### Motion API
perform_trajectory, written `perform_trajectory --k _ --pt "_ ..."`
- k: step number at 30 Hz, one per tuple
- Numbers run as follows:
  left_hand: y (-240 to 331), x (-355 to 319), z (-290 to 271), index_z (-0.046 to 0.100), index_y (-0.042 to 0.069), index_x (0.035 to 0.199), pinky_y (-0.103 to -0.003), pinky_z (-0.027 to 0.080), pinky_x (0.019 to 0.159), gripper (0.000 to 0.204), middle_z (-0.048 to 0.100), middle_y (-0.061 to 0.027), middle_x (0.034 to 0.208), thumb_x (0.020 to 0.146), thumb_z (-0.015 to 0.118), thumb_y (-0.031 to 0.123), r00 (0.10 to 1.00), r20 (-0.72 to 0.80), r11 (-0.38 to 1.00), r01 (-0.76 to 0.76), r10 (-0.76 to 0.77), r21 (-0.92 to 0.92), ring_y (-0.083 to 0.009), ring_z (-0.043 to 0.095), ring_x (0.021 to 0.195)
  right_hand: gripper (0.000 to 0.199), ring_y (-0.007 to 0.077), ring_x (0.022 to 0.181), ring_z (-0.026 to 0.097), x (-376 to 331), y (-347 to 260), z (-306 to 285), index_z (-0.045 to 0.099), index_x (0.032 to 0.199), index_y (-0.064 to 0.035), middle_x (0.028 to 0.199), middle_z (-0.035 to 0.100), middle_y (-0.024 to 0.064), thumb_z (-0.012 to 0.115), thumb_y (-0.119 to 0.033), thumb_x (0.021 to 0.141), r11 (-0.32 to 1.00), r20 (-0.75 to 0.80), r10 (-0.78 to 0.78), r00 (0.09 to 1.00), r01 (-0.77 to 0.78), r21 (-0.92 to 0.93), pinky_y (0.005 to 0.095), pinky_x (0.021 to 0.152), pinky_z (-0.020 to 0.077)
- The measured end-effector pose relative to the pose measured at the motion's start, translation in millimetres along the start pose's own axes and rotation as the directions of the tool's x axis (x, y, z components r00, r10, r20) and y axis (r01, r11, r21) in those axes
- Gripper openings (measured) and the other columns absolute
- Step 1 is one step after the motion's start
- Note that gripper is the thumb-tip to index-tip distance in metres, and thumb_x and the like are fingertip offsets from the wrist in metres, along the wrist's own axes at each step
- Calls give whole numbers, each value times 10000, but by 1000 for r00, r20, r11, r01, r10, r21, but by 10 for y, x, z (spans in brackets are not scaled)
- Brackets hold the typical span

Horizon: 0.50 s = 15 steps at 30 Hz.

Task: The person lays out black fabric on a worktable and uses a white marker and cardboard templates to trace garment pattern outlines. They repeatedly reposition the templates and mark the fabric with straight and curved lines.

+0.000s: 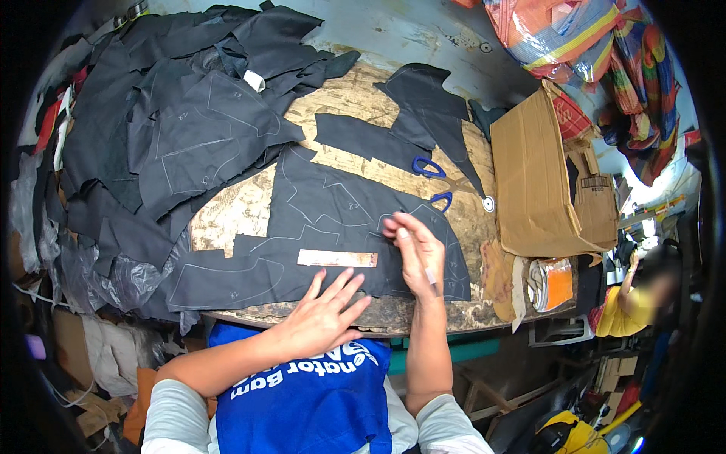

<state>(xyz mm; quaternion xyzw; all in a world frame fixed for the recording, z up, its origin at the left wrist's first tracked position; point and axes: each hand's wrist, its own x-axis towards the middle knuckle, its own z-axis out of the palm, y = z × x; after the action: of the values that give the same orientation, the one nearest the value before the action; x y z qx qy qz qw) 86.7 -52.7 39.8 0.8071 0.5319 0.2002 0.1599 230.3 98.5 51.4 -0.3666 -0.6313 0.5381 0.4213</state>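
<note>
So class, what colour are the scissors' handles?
Blue handles on the metal scissors, clearest in the head view.

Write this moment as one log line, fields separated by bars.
left hand: flat on dark fabric | right hand: pinching small chalk-like piece on it | scissors: lying beyond, untouched

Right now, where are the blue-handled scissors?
In the head view the scissors lie on the wooden table, right of centre, beyond the right hand, on the dark fabric's far edge near the cardboard box.
</note>
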Motion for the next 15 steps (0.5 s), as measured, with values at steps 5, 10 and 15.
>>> perform_trajectory --k 5,10,15 --pt "28 125 201 432 9 1364 -751 130 990 824 298 -243 1471 816 540 615 987 85 981 125 -139 147 -370 194 1408 247 131 726 613 -153 -14 -161 608 1123 23 910 597 88 550 -152 960 997 -103 -37 994 44 65 223 597 489" --pt "102 207 265 402 -59 1357 -783 120 955 892 292 -235 1477 823 495 650 974 25 964 217 -223 151 -334 209 1410 161 139 686 630 -169 36 -13 607 1023 43 839 646 117 612 -71 909 987 -171 38 985 -10 158 226 602 508" --pt "93 247 328 361 -47 1389 -778 123 957 896 287 -215 1485 825 497 636 965 31 958 255 -261 128 -312 187 1418 97 141 832 638 -251 81 328 631 940 24 953 614 81 645 35 845 996 53 -16 998 11 93 254 719 533"
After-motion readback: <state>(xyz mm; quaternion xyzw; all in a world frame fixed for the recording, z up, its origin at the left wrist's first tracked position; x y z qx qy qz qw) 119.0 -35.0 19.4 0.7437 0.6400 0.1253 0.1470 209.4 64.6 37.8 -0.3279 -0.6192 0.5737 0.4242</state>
